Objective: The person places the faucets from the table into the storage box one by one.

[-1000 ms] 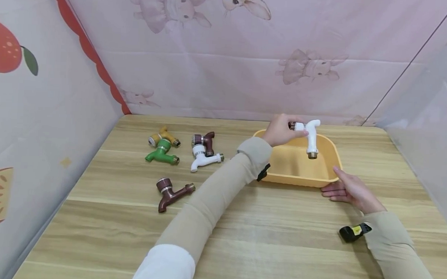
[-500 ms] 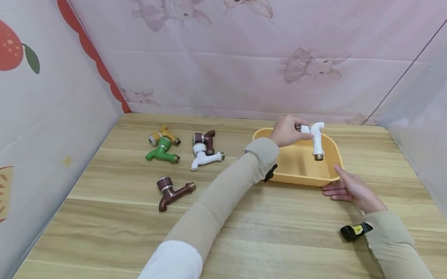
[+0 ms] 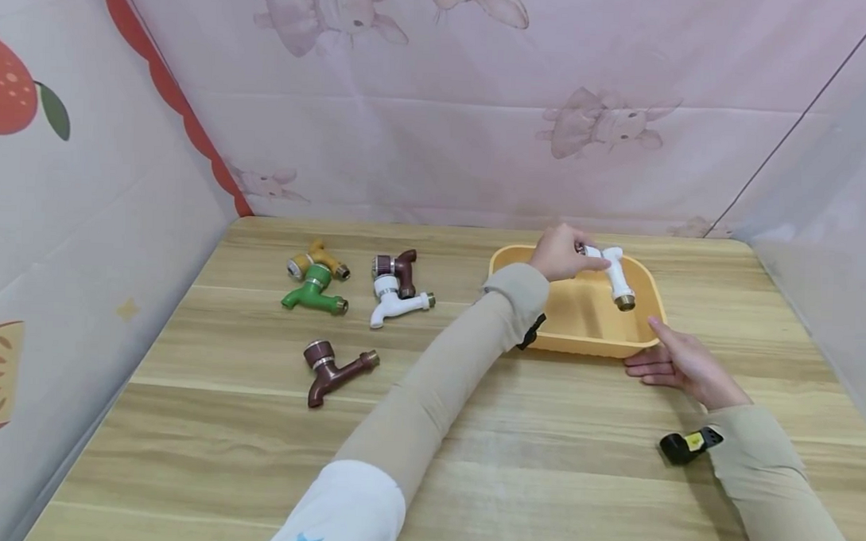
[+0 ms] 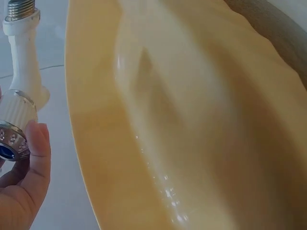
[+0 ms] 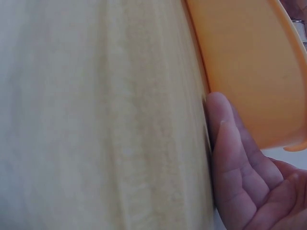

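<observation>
With your left hand [image 3: 558,255], you pinch a white tap [image 3: 616,278] by its knob [image 4: 18,108], fingers clamped on it over a yellow tray [image 3: 581,342] near the worktop [image 3: 541,465]'s far edge, as your right hand [image 3: 687,371], fingers extended and thumb spread apart, touches the tray's near right corner; toward the worktop's left edge lie a yellow tap [image 3: 321,255], green tap [image 3: 314,292], brown tap [image 3: 406,274], second white tap [image 3: 397,307] and another brown tap [image 3: 336,375]

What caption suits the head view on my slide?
Left hand holds a white tap over the yellow basin; right hand touches its near corner.
</observation>
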A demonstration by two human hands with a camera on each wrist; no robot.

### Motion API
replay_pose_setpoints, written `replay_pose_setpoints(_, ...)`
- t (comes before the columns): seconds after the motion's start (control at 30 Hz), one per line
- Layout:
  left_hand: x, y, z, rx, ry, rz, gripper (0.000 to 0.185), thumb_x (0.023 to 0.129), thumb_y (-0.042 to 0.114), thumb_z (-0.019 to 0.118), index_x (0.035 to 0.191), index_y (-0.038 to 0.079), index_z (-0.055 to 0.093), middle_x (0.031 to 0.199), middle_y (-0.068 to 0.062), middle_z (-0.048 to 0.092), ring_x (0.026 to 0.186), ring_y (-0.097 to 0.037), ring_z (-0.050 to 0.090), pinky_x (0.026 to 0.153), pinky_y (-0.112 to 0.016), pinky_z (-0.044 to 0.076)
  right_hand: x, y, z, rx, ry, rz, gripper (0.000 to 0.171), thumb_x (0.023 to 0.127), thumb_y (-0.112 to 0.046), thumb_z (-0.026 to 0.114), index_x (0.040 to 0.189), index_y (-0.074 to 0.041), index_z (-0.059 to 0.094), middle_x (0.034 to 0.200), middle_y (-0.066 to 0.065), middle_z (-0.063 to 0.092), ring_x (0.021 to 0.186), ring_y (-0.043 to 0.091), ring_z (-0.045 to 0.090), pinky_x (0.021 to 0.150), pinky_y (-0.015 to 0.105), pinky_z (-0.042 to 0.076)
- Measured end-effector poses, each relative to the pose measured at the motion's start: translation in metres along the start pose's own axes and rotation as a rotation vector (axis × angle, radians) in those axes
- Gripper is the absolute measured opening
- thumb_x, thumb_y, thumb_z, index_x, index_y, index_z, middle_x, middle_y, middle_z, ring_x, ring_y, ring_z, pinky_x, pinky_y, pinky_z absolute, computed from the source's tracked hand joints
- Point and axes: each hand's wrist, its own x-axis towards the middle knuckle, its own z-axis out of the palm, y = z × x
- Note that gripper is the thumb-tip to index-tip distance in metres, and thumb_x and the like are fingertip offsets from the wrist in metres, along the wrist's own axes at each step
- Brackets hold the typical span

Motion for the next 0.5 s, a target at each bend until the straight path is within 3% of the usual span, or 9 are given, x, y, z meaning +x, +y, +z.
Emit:
replay_pose_setpoints(0.2,0.002,-0.001,0.008,0.076,-0.033,-0.029,0.028,0.075,0.029,0.075,0.095,0.01,0.07,0.069,0.002,0.057,0.055,-0.007,0.047,0.048,-0.017,0.038,0.001,0.001,-0.001,-0.01,-0.019,-0.012,0.079,0.094,-0.053,0.026,0.129,0.017,0.019,0.089,0.012,0.068,0.083,0.021,0.066,0.072,0.034,0.052)
replay_pose_setpoints(0.5,-0.002,0.002,0.017,0.014,-0.079,-0.115,0.019,0.081,0.018,0.07,0.092,0.003,0.068,0.076,-0.002,0.062,0.064,-0.014,0.061,0.055,-0.022,0.051,0.002,0.002,0.0,-0.024,-0.012,-0.015,0.082,0.094,-0.054,0.026,0.13,0.019,0.017,0.089,0.011,0.069,0.083,0.021,0.066,0.072,0.033,0.052)
